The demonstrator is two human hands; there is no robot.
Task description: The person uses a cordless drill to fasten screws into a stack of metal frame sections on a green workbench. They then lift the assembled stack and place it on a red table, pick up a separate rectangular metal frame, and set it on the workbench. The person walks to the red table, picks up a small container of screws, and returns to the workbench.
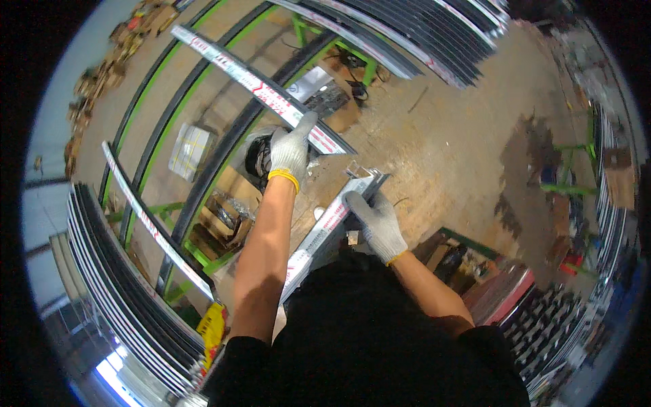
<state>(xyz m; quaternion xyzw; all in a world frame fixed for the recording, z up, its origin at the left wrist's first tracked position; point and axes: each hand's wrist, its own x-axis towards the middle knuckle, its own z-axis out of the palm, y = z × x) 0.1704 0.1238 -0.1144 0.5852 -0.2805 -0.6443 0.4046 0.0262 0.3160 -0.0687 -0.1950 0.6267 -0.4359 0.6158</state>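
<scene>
Both of my hands wear pale knit gloves. My left hand (290, 150) is closed on the near end of a long metal profile (237, 71) covered with white-and-red printed film, which lies across dark rails. With my right hand (378, 227) I grip a second filmed profile (324, 224) close to my body, thumb on its upper face. From that profile's far end sticks out a small silvery corner piece (356, 169). A gap separates the two profile ends. A third filmed profile (156, 227) rests across the rails on the left.
Dark-topped green rails (218, 152) run diagonally on the left, with cardboard boxes (227, 217) and a wrapped white bundle (192, 150) beneath. Stacked profiles stand at far left (112, 285) and at the top (420, 34). Right of me is a red-edged case (498, 292).
</scene>
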